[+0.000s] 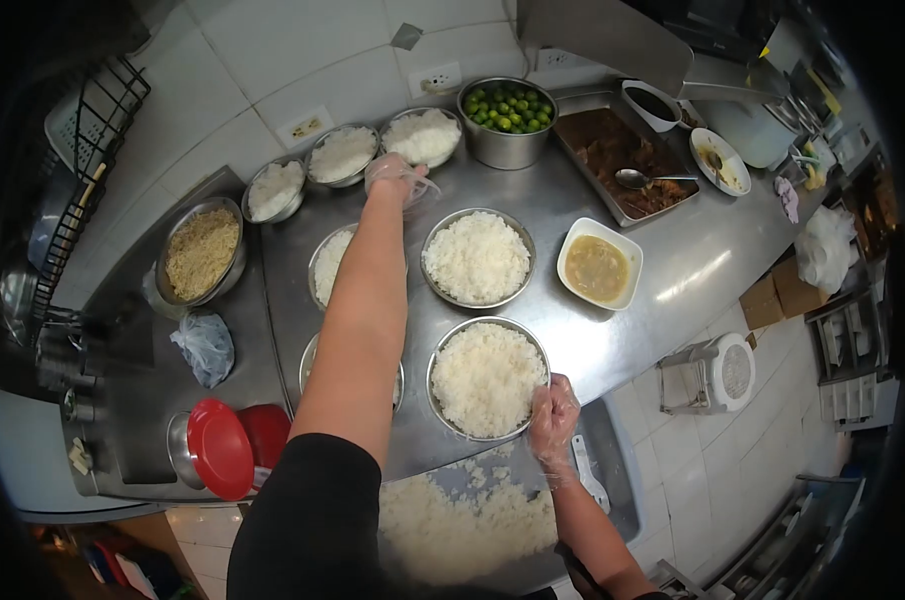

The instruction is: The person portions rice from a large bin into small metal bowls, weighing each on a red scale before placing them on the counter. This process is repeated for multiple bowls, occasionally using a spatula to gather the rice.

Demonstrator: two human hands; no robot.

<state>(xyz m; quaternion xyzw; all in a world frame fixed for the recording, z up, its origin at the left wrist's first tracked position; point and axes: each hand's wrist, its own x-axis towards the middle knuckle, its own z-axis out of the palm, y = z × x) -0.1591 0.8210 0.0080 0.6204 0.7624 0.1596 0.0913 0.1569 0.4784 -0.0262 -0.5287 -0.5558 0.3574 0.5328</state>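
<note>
My left hand (398,178), in a clear plastic glove, reaches to the back row, at the front edge of a metal bowl of white shredded food (422,137). Its fingers are partly hidden by the glove and blur. My right hand (555,415), also gloved, has its fingers curled at the right rim of the near metal bowl of rice (489,380). Behind that bowl stands another rice bowl (477,258). My left arm partly covers two more bowls on its left side. Loose rice (463,520) lies in a large tub below.
At the back are a pot of green citrus (509,112) and a tray of brown food (623,155) with a spoon. A square bowl of soup (597,266) sits right of the rice bowls. Left are a crumb bowl (204,252), a tied bag (206,347) and red bowls (221,449).
</note>
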